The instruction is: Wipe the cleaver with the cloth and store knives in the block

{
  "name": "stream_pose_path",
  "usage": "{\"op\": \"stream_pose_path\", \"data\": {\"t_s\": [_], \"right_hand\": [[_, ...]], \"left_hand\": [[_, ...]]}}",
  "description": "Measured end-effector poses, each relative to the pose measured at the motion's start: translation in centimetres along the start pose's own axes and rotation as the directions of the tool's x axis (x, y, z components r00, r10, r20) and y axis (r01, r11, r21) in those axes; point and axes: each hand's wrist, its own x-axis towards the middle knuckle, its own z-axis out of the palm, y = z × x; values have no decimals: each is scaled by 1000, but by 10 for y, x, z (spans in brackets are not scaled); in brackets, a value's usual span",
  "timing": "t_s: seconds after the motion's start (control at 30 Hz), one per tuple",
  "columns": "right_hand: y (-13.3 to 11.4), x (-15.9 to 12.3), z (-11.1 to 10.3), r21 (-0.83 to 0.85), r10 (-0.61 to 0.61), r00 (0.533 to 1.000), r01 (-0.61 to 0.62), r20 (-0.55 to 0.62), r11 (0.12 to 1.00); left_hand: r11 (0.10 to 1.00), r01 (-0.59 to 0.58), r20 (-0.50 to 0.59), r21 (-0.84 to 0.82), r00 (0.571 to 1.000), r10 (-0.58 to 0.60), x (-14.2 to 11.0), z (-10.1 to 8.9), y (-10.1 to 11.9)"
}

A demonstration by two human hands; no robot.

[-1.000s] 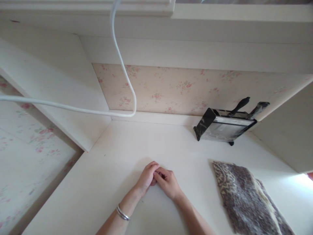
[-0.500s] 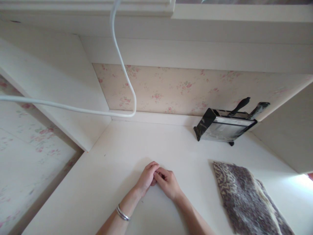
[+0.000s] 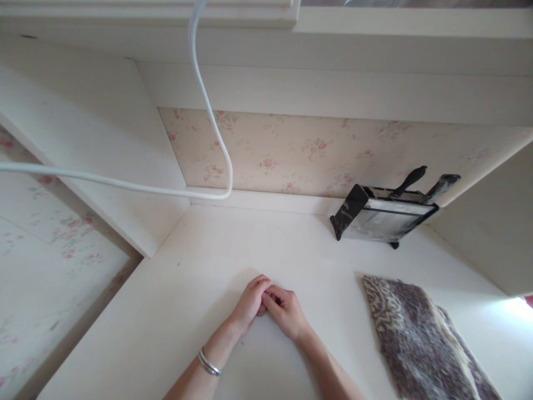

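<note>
My left hand [image 3: 250,300] and my right hand [image 3: 288,314] rest together on the white tabletop [image 3: 266,239], low in the middle of the head view. Their fingers are curled and folded against each other, touching at the fingertips. Both hands are closed, and no object shows in or between them. A silver bangle [image 3: 209,362] circles my left wrist. Off to the right of my right hand lies a folded brown and cream patterned cloth [image 3: 416,333], not touched by either hand.
A knife block [image 3: 383,216] with black ends and two dark handles stands at the back right by the flowered wall [image 3: 270,150]. A white cable [image 3: 216,128] hangs across the upper left. White panels [image 3: 104,139] and a shelf overhead [image 3: 333,50] enclose the table.
</note>
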Motion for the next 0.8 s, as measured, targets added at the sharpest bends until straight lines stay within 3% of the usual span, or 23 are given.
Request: {"op": "stream_pose_path", "data": {"t_s": [0.8], "right_hand": [[-1,0,-1,-16,8,1000,-8,-15,1000]], "left_hand": [[1000,-4,-2,-17,1000,4,1,1,-2]]}}
